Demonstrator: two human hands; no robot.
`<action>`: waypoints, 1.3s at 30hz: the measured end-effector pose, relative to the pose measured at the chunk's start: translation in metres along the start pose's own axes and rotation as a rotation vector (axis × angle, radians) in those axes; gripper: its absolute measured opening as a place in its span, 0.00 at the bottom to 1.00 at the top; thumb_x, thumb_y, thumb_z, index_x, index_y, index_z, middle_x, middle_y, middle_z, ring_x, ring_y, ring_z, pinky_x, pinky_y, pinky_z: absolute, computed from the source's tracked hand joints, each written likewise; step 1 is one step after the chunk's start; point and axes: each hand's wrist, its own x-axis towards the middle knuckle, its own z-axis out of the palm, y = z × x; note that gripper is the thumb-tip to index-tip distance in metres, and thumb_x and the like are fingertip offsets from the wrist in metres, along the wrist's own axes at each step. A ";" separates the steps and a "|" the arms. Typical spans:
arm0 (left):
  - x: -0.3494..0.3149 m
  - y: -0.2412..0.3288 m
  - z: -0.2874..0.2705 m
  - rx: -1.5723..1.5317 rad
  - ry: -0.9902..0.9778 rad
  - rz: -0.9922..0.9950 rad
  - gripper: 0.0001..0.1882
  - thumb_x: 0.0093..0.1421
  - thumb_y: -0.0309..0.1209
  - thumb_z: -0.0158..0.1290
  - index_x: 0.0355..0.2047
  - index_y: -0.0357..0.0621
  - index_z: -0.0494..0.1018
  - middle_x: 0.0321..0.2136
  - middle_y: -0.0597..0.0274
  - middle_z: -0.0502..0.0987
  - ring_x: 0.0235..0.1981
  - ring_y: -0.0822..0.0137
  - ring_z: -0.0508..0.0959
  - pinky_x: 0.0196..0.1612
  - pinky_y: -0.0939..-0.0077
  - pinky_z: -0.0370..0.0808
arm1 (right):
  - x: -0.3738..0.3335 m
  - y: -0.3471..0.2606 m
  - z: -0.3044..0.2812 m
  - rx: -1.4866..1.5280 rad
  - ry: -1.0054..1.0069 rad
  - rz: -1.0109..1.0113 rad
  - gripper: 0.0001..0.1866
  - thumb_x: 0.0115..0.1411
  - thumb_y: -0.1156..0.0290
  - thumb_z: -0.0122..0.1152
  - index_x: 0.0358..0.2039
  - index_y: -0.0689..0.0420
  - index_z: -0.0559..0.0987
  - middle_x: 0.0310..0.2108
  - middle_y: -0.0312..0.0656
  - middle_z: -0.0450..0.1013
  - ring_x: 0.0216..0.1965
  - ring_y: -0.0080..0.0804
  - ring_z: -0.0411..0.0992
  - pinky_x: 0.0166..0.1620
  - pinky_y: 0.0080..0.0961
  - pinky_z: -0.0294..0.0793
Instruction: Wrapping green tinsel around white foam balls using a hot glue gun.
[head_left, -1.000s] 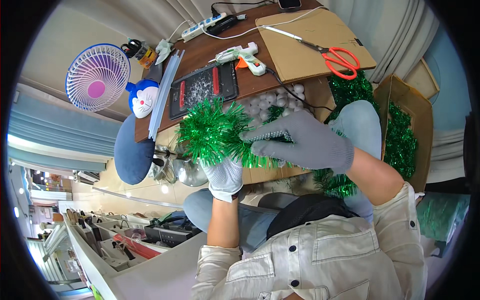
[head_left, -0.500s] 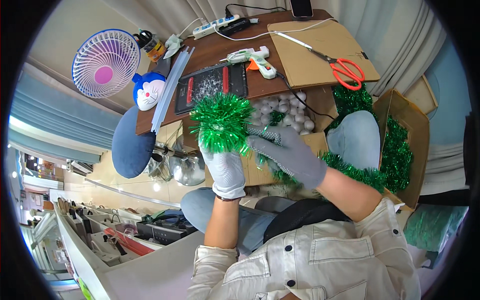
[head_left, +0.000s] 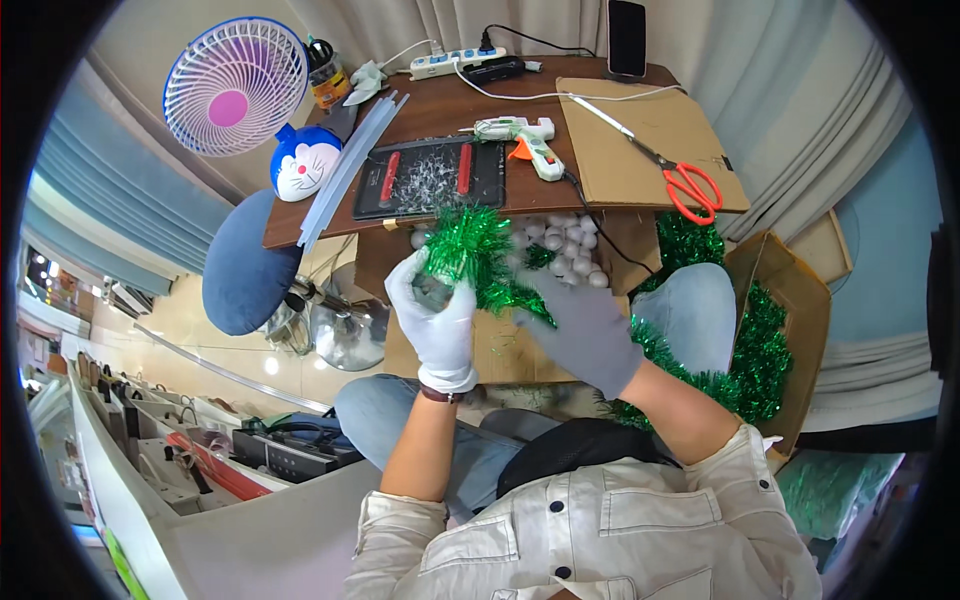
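My left hand [head_left: 435,318], in a white glove, is closed round the underside of a bushy green tinsel ball [head_left: 466,246], with its thumb and fingers on either side. A pale rounded surface shows below the fringe, partly hidden by the fingers. From the ball a strand of green tinsel garland [head_left: 518,298] runs right to my right hand [head_left: 588,335]. That hand wears a grey glove and is blurred; the strand passes between its thumb and fingers. More garland lies behind the right wrist, over my lap.
On the brown table [head_left: 545,203] lie a black tray [head_left: 430,180] with red strips, a glue gun [head_left: 528,143], clear glue sticks [head_left: 350,170], and red-handled scissors [head_left: 690,190] on cardboard [head_left: 610,135]. White balls [head_left: 575,245] fill a space below. A fan [head_left: 235,88] stands left; a carton [head_left: 800,300] of tinsel stands right.
The tinsel ball has tilted and moved slightly right and down in my left hand. My right hand has moved lower and away from it, with the strand now stretched between. The view has shifted a little.
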 end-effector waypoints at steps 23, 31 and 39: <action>0.001 0.002 -0.006 -0.599 -0.437 -0.765 0.25 0.69 0.42 0.37 0.56 0.34 0.64 0.45 0.59 0.74 0.44 0.69 0.74 0.47 0.72 0.73 | 0.054 0.039 0.016 0.093 0.208 -0.096 0.10 0.55 0.74 0.56 0.36 0.59 0.67 0.31 0.50 0.73 0.33 0.50 0.73 0.31 0.41 0.69; -0.014 0.002 0.005 -0.555 -0.501 -0.507 0.32 0.59 0.27 0.52 0.62 0.34 0.55 0.54 0.59 0.67 0.55 0.70 0.66 0.59 0.73 0.61 | 0.049 0.038 0.024 0.173 0.324 0.059 0.09 0.58 0.75 0.55 0.38 0.59 0.68 0.29 0.49 0.74 0.32 0.53 0.73 0.32 0.40 0.70; -0.012 0.006 0.006 -0.408 -0.357 -0.578 0.30 0.52 0.20 0.58 0.56 0.35 0.63 0.48 0.62 0.72 0.46 0.73 0.72 0.50 0.78 0.70 | 0.044 0.036 0.024 -0.034 0.162 0.107 0.11 0.60 0.69 0.54 0.40 0.59 0.66 0.34 0.52 0.70 0.33 0.51 0.72 0.34 0.40 0.70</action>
